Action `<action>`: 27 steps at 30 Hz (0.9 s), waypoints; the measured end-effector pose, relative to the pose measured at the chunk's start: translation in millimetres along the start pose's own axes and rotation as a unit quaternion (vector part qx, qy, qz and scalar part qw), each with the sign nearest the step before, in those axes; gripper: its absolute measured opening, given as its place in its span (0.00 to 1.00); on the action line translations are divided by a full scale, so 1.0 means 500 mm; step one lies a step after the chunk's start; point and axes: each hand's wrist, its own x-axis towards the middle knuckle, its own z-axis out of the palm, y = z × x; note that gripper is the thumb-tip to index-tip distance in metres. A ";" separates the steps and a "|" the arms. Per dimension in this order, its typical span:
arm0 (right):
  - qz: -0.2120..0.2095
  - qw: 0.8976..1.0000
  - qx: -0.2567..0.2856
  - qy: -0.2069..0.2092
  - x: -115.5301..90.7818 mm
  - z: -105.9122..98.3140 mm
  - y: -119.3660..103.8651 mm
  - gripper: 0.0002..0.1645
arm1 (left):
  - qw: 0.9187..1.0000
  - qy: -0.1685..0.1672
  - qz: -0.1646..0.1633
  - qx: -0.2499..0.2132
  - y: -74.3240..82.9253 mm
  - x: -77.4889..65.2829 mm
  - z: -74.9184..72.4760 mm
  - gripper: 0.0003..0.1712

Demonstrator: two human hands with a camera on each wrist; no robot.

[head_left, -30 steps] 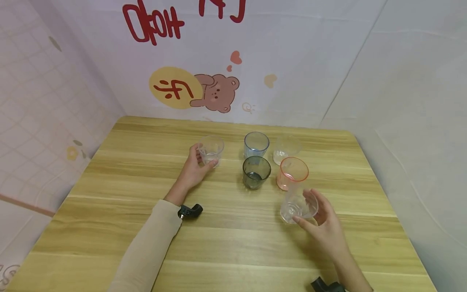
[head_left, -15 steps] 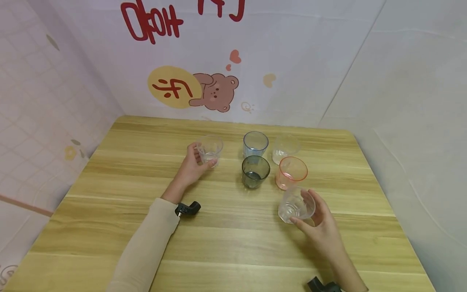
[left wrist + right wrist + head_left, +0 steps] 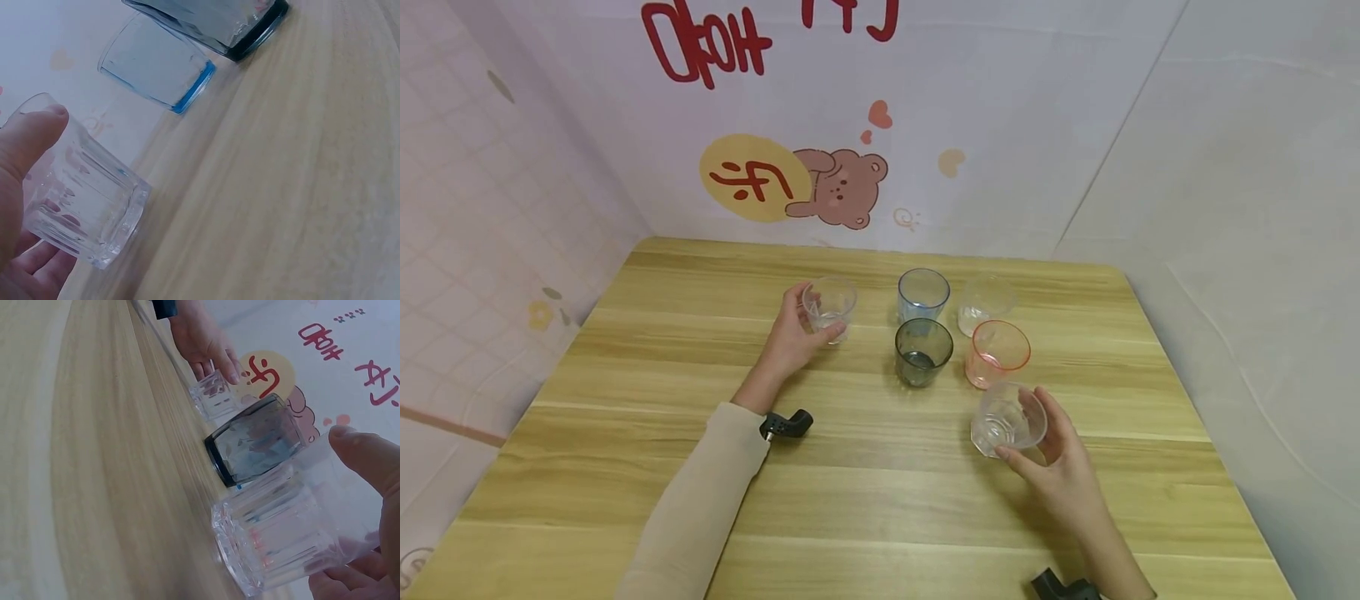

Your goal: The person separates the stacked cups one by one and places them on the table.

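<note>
My left hand point(image 3: 793, 337) grips a clear drinking glass point(image 3: 829, 302) at the back left of the group, thumb on the near side and fingers behind. That same glass point(image 3: 87, 194) stands upright on or just above the wood in the left wrist view; contact cannot be told. Toward the front right, my right hand point(image 3: 1063, 475) holds a second clear glass point(image 3: 1006, 417) by its side, leaning slightly. Right behind this one stands an orange-rimmed glass point(image 3: 988, 362). A dark smoky glass point(image 3: 917, 367), a blue glass point(image 3: 922, 293) and another clear glass point(image 3: 976, 318) stand close by.
The wooden table point(image 3: 850, 508) runs back to a printed white wall cloth point(image 3: 1000, 100), with more cloth on both sides. A black wrist mount point(image 3: 786, 425) sits at the left cuff, another point(image 3: 1063, 587) at the right wrist.
The clear glass in my right hand has shifted slightly left and leans a little less. My left hand keeps its grip in place. The whole head view has drifted a little.
</note>
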 end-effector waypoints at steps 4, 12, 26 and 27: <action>-0.002 1.000 0.005 0.002 -0.002 -0.001 0.006 0.57 | 1.000 0.001 -0.001 0.000 -0.001 -0.006 -0.002 0.57; -0.023 0.999 0.033 -0.003 -0.001 -0.007 0.009 0.53 | 1.000 -0.018 0.011 -0.009 0.007 -0.043 -0.010 0.58; -0.052 0.997 0.047 0.012 -0.006 -0.020 0.024 0.38 | 0.997 -0.062 0.040 -0.004 0.037 -0.113 -0.010 0.54; -0.050 0.997 0.050 0.013 -0.006 -0.020 0.024 0.37 | 0.997 -0.067 0.043 -0.007 0.040 -0.119 -0.008 0.54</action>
